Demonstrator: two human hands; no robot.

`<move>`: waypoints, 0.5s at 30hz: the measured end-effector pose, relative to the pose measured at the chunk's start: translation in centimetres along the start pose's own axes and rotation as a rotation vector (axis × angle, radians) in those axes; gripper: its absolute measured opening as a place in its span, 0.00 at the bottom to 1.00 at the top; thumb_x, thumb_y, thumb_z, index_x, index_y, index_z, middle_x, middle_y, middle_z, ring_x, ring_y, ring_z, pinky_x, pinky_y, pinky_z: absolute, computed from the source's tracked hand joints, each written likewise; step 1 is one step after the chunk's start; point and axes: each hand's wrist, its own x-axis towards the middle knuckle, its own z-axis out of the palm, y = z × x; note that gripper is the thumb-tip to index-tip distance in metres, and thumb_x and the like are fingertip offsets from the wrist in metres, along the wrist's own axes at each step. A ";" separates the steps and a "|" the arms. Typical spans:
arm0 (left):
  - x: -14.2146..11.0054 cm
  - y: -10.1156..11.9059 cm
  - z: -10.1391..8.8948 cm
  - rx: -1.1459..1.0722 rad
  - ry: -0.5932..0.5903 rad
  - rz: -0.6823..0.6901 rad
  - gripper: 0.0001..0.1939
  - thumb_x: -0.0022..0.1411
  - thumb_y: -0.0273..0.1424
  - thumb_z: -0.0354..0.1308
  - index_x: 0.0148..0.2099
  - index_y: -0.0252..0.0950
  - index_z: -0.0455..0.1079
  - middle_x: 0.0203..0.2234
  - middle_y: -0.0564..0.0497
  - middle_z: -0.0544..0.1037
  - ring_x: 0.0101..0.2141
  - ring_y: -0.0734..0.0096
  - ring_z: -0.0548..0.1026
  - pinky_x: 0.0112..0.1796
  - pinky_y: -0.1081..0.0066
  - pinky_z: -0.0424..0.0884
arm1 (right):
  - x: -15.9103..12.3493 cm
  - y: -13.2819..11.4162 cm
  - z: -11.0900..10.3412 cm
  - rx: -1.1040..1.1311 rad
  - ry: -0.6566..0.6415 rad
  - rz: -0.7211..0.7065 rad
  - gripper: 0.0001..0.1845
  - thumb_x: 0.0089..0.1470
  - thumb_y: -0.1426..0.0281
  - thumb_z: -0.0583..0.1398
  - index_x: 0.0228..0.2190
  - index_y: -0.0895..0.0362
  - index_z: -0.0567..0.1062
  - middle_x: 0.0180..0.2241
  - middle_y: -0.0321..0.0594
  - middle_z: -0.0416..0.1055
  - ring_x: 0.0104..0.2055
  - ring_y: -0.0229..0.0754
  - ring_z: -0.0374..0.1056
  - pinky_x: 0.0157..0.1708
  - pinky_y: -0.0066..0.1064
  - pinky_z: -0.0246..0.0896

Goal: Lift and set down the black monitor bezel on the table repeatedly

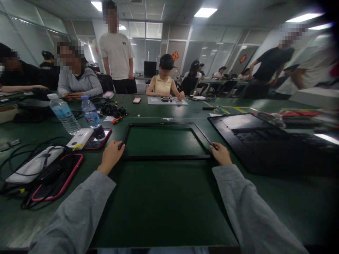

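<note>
The thin black frame (165,157) sits mid-view, on or just above the green table (169,208) – contact is unclear. It looks light and likely to flex or crack if twisted, so both side bars suit holding. The left hand (112,152) pinches its nine-o'clock bar, the right hand (221,153) its three-o'clock – fingers curled, forearms reaching toward twelve.
</note>
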 end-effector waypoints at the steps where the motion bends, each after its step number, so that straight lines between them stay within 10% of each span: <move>1: 0.0 0.2 0.1 -0.029 0.040 0.030 0.24 0.69 0.44 0.49 0.57 0.37 0.75 0.48 0.39 0.74 0.44 0.54 0.77 0.45 0.58 0.74 | 0.0 0.0 0.0 -0.004 -0.001 0.005 0.16 0.45 0.64 0.63 0.36 0.57 0.81 0.34 0.48 0.79 0.43 0.52 0.76 0.50 0.47 0.69; 15: -1.6 3.4 -0.4 -0.190 -0.248 0.310 0.25 0.63 0.54 0.58 0.56 0.49 0.75 0.59 0.44 0.72 0.62 0.45 0.63 0.56 0.36 0.60 | 0.3 0.6 -1.3 0.172 -0.007 -0.069 0.16 0.43 0.67 0.62 0.36 0.57 0.80 0.20 0.38 0.72 0.24 0.45 0.71 0.29 0.39 0.70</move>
